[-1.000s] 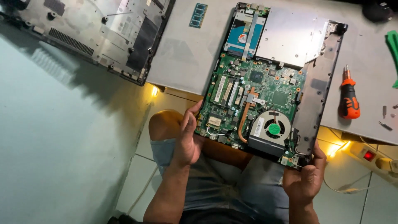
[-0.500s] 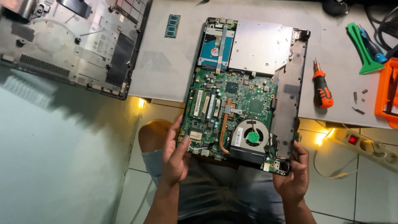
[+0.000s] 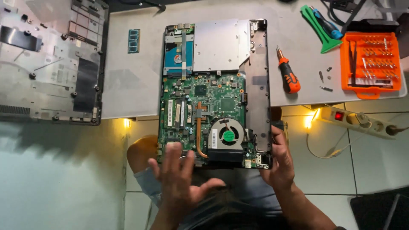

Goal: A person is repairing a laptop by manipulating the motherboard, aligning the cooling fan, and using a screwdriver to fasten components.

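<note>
Hanging half off the near edge of the pale grey table, the opened laptop chassis dominates: a flat rectangle, its green motherboard bare and studded with tiny parts. Left of the chassis lies the removed bottom cover, grey plastic, ribbed and dotted with screw posts. Back inside the chassis, a smooth silver optical drive fills the far corner, a blue-labelled hard drive just beside it, and a round black cooling fan with a green hub sits near the person, a curved copper heat pipe running beside it. Right of the chassis stands an orange plastic bit case, open, rows of metal bits in its slots. The right hand grips the chassis's near right corner, fingers wrapped on the edge. The left hand is spread flat, fingers released, tips touching the board's near left edge. An orange-and-black screwdriver lies just right of the chassis; a small green memory stick lies left of it.
</note>
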